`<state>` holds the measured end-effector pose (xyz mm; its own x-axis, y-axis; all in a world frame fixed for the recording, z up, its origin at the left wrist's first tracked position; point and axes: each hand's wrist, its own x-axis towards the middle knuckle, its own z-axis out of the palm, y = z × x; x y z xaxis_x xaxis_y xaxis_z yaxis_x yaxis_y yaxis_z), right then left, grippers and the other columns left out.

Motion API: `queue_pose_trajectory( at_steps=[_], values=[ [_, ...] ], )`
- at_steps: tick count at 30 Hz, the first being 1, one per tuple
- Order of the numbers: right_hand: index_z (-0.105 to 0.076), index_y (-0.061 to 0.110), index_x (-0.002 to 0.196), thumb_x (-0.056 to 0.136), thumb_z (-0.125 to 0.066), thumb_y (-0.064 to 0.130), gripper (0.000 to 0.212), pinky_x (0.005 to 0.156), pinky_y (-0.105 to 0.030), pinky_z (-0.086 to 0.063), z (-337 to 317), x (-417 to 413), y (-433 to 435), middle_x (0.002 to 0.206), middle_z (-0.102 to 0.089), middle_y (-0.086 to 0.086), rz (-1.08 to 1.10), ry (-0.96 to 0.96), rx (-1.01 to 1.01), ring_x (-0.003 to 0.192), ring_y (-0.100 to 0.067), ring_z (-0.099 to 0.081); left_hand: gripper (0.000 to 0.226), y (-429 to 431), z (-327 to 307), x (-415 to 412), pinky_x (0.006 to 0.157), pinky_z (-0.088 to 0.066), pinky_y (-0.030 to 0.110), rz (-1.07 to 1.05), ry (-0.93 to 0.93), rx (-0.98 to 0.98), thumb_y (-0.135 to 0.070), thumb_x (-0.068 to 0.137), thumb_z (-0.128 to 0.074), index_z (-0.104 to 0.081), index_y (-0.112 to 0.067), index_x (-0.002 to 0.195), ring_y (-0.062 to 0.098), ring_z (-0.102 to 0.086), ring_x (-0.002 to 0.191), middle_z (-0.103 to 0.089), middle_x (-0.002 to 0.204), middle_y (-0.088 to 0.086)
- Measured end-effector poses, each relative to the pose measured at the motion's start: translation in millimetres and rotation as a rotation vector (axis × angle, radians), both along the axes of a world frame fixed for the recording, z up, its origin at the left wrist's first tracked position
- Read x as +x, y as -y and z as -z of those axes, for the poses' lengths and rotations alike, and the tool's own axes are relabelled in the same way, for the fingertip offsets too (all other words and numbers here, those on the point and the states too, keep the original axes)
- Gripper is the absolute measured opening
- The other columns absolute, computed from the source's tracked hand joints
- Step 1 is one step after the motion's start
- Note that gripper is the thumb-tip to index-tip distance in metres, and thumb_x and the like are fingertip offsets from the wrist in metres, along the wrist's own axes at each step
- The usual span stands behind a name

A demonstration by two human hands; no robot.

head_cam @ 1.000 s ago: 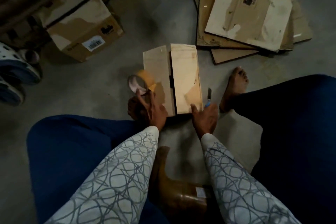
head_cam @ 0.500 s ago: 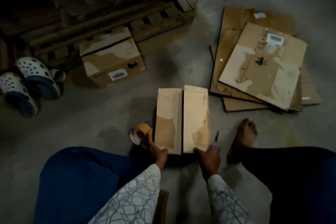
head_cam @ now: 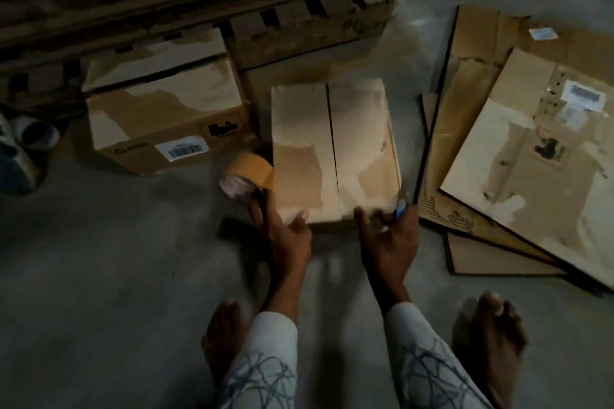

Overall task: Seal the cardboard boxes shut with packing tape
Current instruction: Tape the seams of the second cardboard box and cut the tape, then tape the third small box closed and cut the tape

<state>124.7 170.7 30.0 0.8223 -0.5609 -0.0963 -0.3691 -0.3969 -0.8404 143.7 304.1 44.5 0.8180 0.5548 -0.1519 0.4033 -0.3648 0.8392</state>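
A small cardboard box (head_cam: 335, 149) lies on the concrete floor in front of me, its two top flaps folded down with a dark seam between them. My left hand (head_cam: 285, 236) grips a roll of brown packing tape (head_cam: 247, 178) at the box's near left corner, its thumb resting on the box's near edge. My right hand (head_cam: 388, 236) holds a small blue-handled cutter (head_cam: 400, 207) at the box's near right corner, with its fingers touching the near edge.
A second closed box (head_cam: 166, 116) with a barcode label stands to the left. Flattened cardboard sheets (head_cam: 518, 149) are stacked to the right. A wooden pallet (head_cam: 299, 23) runs along the back. Sandals (head_cam: 20, 149) lie far left. My bare feet (head_cam: 488, 335) are near the bottom.
The view has risen and my legs have dropped out of it. The box now lies farther from me, close to the second box. Both hands stay at its near edge with tape and cutter.
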Motion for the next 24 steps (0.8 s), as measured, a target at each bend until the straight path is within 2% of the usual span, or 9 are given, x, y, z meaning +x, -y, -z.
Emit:
queue_pose_trajectory(
  at_steps=[2, 4, 8, 11, 15, 18, 20, 22, 24],
  values=[
    [-0.05, 0.014, 0.132, 0.075, -0.068, 0.061, 0.076, 0.092, -0.05, -0.053, 9.2, 54.3, -9.8, 0.124, -0.06, -0.007, -0.008, 0.06, 0.02, 0.112, -0.024, -0.06, 0.074, -2.6, 8.9, 41.6, 0.114, -0.032, 0.022, -0.079, 0.082, 0.017, -0.009, 0.085, -0.077, -0.042, -0.012, 0.15, 0.029, -0.033, 0.143, -0.024, 0.159, 0.015],
    [-0.049, 0.014, 0.133, 0.074, -0.071, 0.056, 0.075, 0.093, -0.051, -0.052, 18.8, 104.9, -19.4, 0.123, -0.061, -0.006, -0.05, 0.067, 0.018, 0.112, -0.025, -0.06, 0.069, -7.0, 18.6, 76.6, 0.104, -0.025, 0.002, -0.204, 0.169, 0.032, -0.009, 0.083, -0.079, -0.048, -0.007, 0.145, 0.031, -0.034, 0.14, -0.028, 0.155, 0.021],
    [-0.049, 0.012, 0.133, 0.071, -0.077, 0.05, 0.078, 0.091, -0.05, -0.054, 26.1, 176.6, -31.5, 0.125, -0.062, -0.004, -0.124, 0.08, 0.025, 0.109, -0.024, -0.063, 0.057, -14.9, 34.6, 123.4, 0.1, -0.019, 0.0, -0.347, 0.314, 0.18, -0.011, 0.072, -0.087, -0.064, 0.006, 0.121, 0.033, -0.039, 0.123, -0.049, 0.127, 0.038],
    [-0.049, 0.009, 0.13, 0.071, -0.082, 0.043, 0.076, 0.089, -0.048, -0.054, 22.0, 210.4, -33.5, 0.124, -0.063, -0.006, -0.169, 0.09, 0.028, 0.109, -0.027, -0.063, 0.058, -25.6, 40.0, 153.3, 0.1, -0.024, 0.013, -0.341, 0.316, 0.225, -0.02, 0.071, -0.088, -0.067, 0.007, 0.117, 0.042, -0.049, 0.117, -0.057, 0.118, 0.036],
    [-0.05, 0.01, 0.126, 0.071, -0.086, 0.034, 0.07, 0.085, -0.047, -0.057, 17.9, 235.9, -31.5, 0.122, -0.063, -0.005, -0.249, 0.089, 0.041, 0.105, -0.026, -0.065, 0.064, -33.6, 41.8, 179.1, 0.103, -0.033, 0.034, -0.34, 0.271, 0.267, -0.034, 0.073, -0.084, -0.066, -0.003, 0.127, 0.045, -0.048, 0.122, -0.057, 0.125, 0.033],
    [-0.046, 0.016, 0.124, 0.073, -0.086, 0.034, 0.067, 0.082, -0.044, -0.059, 17.1, 236.0, -21.7, 0.116, -0.061, 0.006, -0.324, 0.052, 0.098, 0.103, -0.022, -0.067, 0.064, -18.0, 31.1, 175.6, 0.101, -0.023, 0.014, -0.44, 0.279, 0.258, -0.031, 0.08, -0.081, -0.06, -0.008, 0.136, 0.033, -0.042, 0.131, -0.049, 0.136, 0.032],
    [-0.043, 0.025, 0.118, 0.08, -0.083, 0.027, 0.054, 0.081, -0.04, -0.061, 15.0, 229.2, -12.0, 0.104, -0.056, 0.022, -0.348, 0.053, 0.234, 0.099, -0.019, -0.069, 0.063, -3.1, 23.7, 166.5, 0.09, -0.018, -0.005, -0.468, 0.358, 0.219, -0.02, 0.083, -0.08, -0.056, 0.003, 0.135, 0.007, -0.039, 0.123, -0.049, 0.137, 0.03],
    [-0.041, 0.029, 0.115, 0.087, -0.078, 0.02, 0.047, 0.079, -0.032, -0.061, 14.1, 216.9, -1.2, 0.102, -0.055, 0.024, -0.309, 0.071, 0.298, 0.098, -0.018, -0.07, 0.063, 18.0, 20.4, 154.9, 0.091, -0.018, -0.009, -0.436, 0.465, 0.216, -0.014, 0.085, -0.078, -0.05, 0.013, 0.134, -0.015, -0.033, 0.112, -0.05, 0.136, 0.019],
    [-0.045, 0.024, 0.117, 0.088, -0.077, 0.023, 0.043, 0.076, -0.032, -0.06, 19.0, 200.5, 9.0, 0.109, -0.057, 0.015, -0.228, 0.083, 0.284, 0.096, -0.017, -0.069, 0.065, 49.3, 20.9, 132.5, 0.096, -0.021, -0.008, -0.368, 0.483, 0.178, -0.012, 0.085, -0.078, -0.047, 0.018, 0.134, -0.022, -0.038, 0.108, -0.043, 0.13, 0.008]
  ],
)
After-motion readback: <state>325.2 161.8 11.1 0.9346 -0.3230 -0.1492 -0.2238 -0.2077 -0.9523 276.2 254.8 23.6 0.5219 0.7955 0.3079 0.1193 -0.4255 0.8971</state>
